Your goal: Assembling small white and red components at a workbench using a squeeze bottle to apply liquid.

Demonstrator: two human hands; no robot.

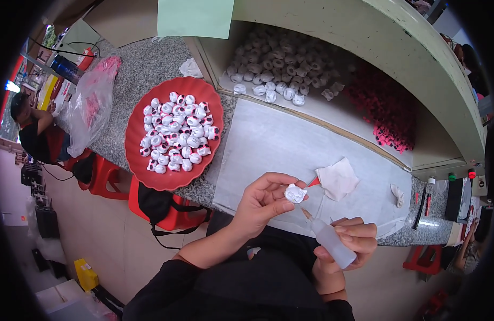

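Note:
Between the thumb and fingers of my left hand [263, 202] is a small white cat-head-shaped piece [295, 193]. My right hand [347, 247] is wrapped round a translucent white squeeze bottle [333, 244]. Its narrow nozzle tilts up toward the piece, with a small gap between them. Just beyond my left fingertips, a crumpled white cloth [338, 179] lies on the white sheet [257, 144] covering the worktop. A small red pointed thing [313, 183] shows beside that cloth, partly behind my fingers.
Left of the sheet, a red scalloped plate [134, 155] holds many white pieces with pink and black details. A shelf box [316, 115] holds white pieces [279, 88] and pink pieces [389, 138]. Pens [428, 204] lie at right. Red stools [133, 200] stand below; another person [38, 128] sits far left.

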